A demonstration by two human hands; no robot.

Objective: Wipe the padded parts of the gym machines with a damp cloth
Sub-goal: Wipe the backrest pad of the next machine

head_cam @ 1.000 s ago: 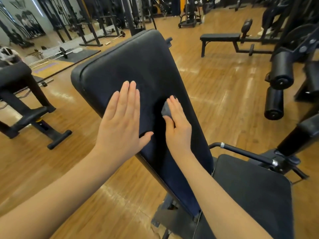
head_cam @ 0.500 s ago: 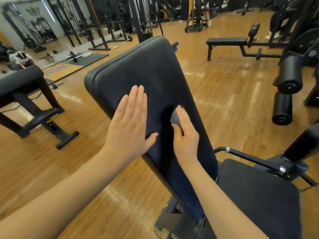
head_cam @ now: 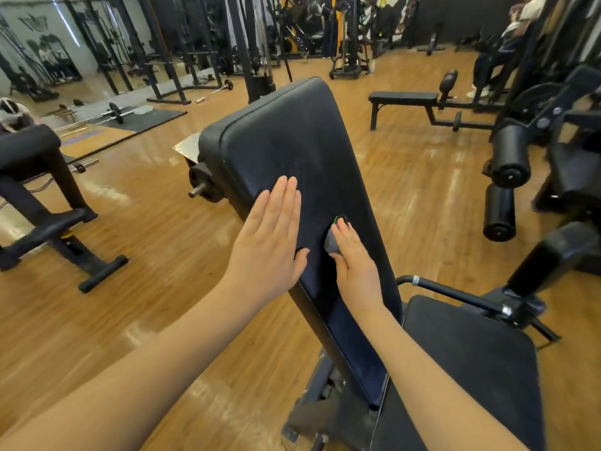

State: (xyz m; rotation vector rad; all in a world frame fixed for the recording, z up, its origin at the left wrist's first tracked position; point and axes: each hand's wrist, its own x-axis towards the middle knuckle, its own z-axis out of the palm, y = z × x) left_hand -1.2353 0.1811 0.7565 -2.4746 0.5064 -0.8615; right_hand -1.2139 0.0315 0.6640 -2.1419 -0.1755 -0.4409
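Here the view has lifted since a second ago, so more of the gym floor and the whole top of the back pad (head_cam: 292,151) show, yet the two hands sit on the pad much as they did. The left hand (head_cam: 270,236) lies flat on the pad's left side, fingers straight and close together, thumb out to the right – it holds nothing and seems only to steady the tilted pad. The right hand (head_cam: 353,255) presses the small grey cloth (head_cam: 331,243) against the middle of the pad, fingers laid over it fairly straight; only a bunched corner of the cloth shows at the thumb side, and how the fingers lie beneath it I cannot tell. A small dark thing with a green edge (head_cam: 340,219) peeks out at the fingertips; what it is I cannot say.

The cloth has hardly travelled over the last second, perhaps slightly down toward the seat pad (head_cam: 468,359). I judge the wipe of this pad is in its middle stretch: the upper part has a faint sheen that may be dampness, though glare could explain it. The lower strip near the hinge, the seat, and the roller pads (head_cam: 507,154) off to the right look not yet reached – much of the task seems left.
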